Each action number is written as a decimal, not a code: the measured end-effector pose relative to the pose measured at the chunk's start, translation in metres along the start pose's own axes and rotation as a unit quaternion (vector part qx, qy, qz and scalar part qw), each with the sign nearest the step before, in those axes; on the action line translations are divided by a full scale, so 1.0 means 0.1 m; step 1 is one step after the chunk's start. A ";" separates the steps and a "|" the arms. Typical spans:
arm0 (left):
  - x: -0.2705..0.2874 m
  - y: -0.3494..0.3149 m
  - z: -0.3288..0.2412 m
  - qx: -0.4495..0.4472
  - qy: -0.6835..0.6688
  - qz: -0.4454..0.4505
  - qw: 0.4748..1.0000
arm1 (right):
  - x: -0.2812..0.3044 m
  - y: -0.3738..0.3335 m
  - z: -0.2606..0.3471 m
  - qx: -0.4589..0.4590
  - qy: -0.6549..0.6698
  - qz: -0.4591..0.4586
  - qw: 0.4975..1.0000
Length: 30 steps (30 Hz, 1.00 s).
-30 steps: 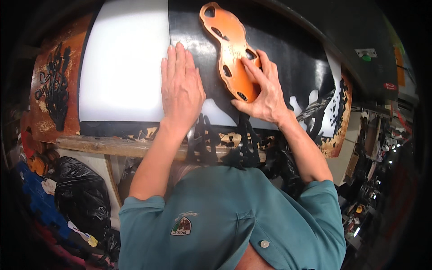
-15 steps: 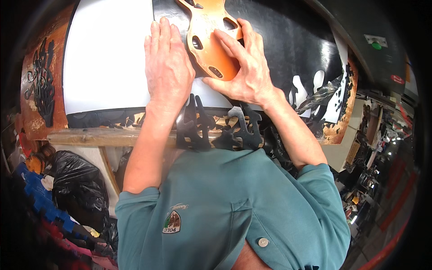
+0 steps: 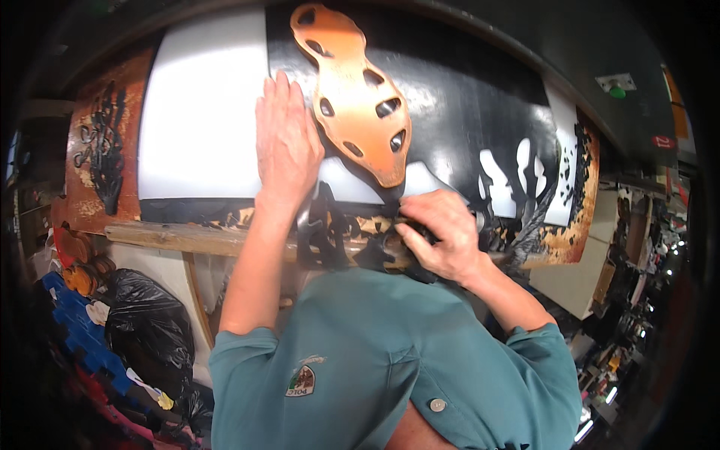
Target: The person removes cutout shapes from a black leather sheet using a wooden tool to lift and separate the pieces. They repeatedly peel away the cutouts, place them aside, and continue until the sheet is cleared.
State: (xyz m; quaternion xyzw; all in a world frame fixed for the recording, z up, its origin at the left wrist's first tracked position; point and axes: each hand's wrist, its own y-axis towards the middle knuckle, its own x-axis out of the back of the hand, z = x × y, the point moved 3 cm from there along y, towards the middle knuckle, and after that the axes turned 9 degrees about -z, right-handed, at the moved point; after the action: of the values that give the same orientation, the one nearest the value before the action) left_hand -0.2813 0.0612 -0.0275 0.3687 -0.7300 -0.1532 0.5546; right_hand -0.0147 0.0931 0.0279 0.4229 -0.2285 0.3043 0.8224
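An orange, wavy-edged cutting die (image 3: 349, 97) with several oval holes lies on a black sheet (image 3: 465, 82), its narrow lower end pointing toward me. My left hand (image 3: 287, 146) lies flat beside the die's left edge, fingers together and stretched out, over the border of the white sheet (image 3: 202, 112) and the black one. Below the die's lower tip, my right hand (image 3: 446, 229) is curled at the table's near edge, its fingertips at a dark strip of the black sheet. Its grip is partly blurred. Cut black offcuts (image 3: 322, 232) hang over that edge.
A wooden rail (image 3: 172, 236) runs along the table's front. Black cut shapes (image 3: 105, 150) lie on the brown board at left. A dark machine beam (image 3: 555, 52) with a green button (image 3: 617, 91) crosses the far side. A black bag (image 3: 150, 315) sits at lower left.
My right hand has left the die and come down toward me to the table's near edge. The left hand stays flat beside the die. The whole view has shifted, showing more of the die.
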 end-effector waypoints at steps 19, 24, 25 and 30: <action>0.38 0.11 -0.34 0.078 -0.196 -0.010 0.977 | -0.18 0.32 -0.43 -0.137 -0.080 -0.060 0.985; 0.92 -0.41 -0.95 0.000 -0.352 0.041 0.935 | 0.01 0.23 -0.29 -0.135 -0.020 -0.217 0.967; 0.91 -0.50 -1.01 -0.018 -0.285 0.063 0.956 | 0.01 0.25 -0.30 -0.152 -0.038 -0.189 0.970; 0.52 -0.50 -0.85 -0.025 -0.173 0.036 0.984 | 0.67 0.39 -0.77 -0.296 0.113 -0.340 0.885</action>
State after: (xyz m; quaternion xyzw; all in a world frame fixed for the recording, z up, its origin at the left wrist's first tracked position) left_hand -0.1899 0.0057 0.0060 0.2958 -0.8236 -0.2128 0.4345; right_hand 0.0151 0.1960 0.0507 0.1738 -0.0554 -0.0302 0.9828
